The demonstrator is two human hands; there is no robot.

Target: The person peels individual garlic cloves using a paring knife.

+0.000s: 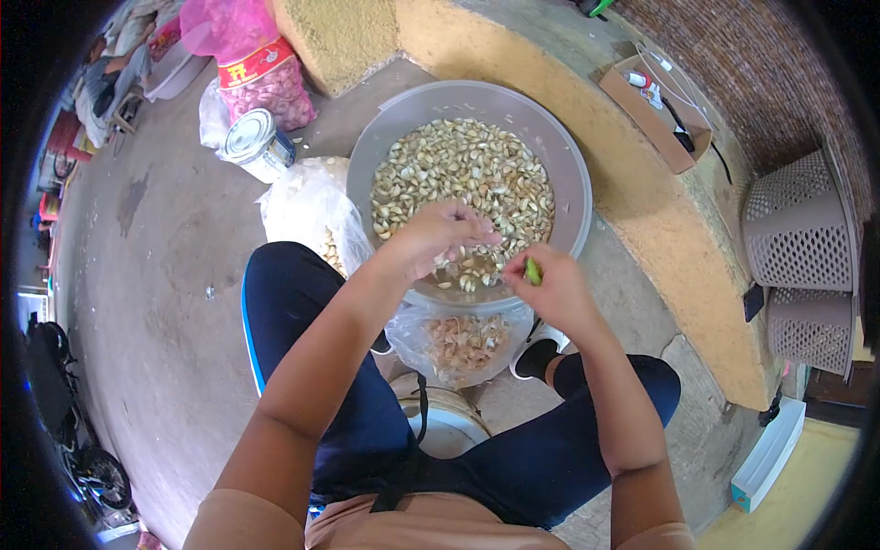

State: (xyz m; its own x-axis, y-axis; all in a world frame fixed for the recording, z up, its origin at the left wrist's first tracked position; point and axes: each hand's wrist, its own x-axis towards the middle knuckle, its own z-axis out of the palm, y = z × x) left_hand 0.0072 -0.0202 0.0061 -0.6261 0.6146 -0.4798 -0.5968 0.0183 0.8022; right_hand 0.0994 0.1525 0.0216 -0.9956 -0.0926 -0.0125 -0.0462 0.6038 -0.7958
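Note:
A large grey basin [360, 174] holds many garlic cloves [467, 170] lying in water. Over its near part is my left hand [438, 238], fingers bent and close together; whatever may be between the fingertips is too small to make out. To its right, at the basin's near right rim, my right hand [553, 289] is closed around a small green-handled tool [533, 270], whose working end I cannot see. The two hands are a short gap apart. Below the rim, a clear plastic bag [458, 353] contains papery garlic skins.
Left of the basin stand a white plastic bag [312, 206] with cloves, a metal can [259, 147] and a pink mesh sack [270, 87] of garlic. A yellow ledge [642, 192] curves along the right, bearing a cardboard box [658, 119]. Perforated baskets [797, 220] stand farther right.

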